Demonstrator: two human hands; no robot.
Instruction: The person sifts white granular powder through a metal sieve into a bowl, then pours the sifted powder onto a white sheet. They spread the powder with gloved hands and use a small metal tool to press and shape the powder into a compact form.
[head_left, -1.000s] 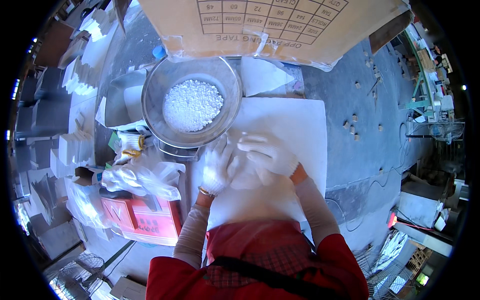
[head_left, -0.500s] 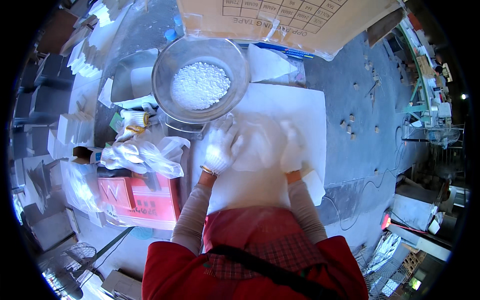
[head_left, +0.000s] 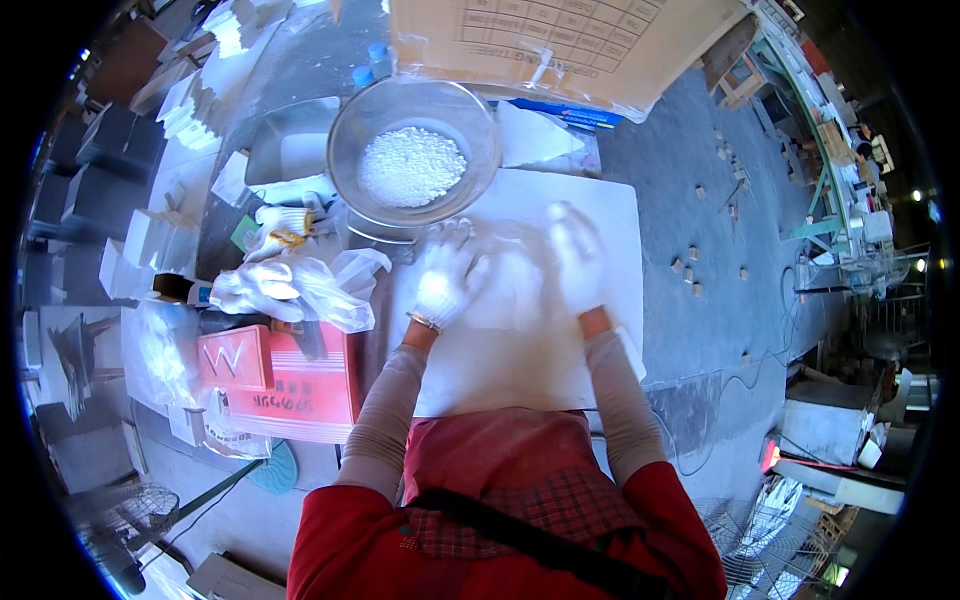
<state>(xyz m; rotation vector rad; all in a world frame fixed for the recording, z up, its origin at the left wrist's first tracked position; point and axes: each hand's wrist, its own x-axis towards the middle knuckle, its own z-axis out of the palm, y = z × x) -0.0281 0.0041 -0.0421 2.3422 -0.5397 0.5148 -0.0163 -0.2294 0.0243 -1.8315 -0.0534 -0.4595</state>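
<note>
A large white board (head_left: 480,375) lies in front of me. On it, my left hand (head_left: 445,275), in a white knit glove, rests flat with its fingers spread. My right hand (head_left: 577,262), also gloved, is on the board's right part; motion blurs it, but its fingers look stretched out. Between them the board has a pale, powdery-looking smeared patch (head_left: 512,285). Just beyond my left fingertips stands a round metal bowl (head_left: 345,150) holding a heap of white, lumpy powder (head_left: 412,166). Neither hand shows anything held.
Left of the board are spare work gloves (head_left: 283,228), a clear plastic bag (head_left: 350,290) and a red box (head_left: 300,390). A metal tray (head_left: 290,140) stands left of the bowl. A big cardboard box (head_left: 560,50) blocks the far side. Small blocks (head_left: 692,270) lie on the floor at right.
My right hand has moved away from me across the board, its forearm reaching farther in. The left hand stays flat, slightly shifted. The whole view has shifted a little.
</note>
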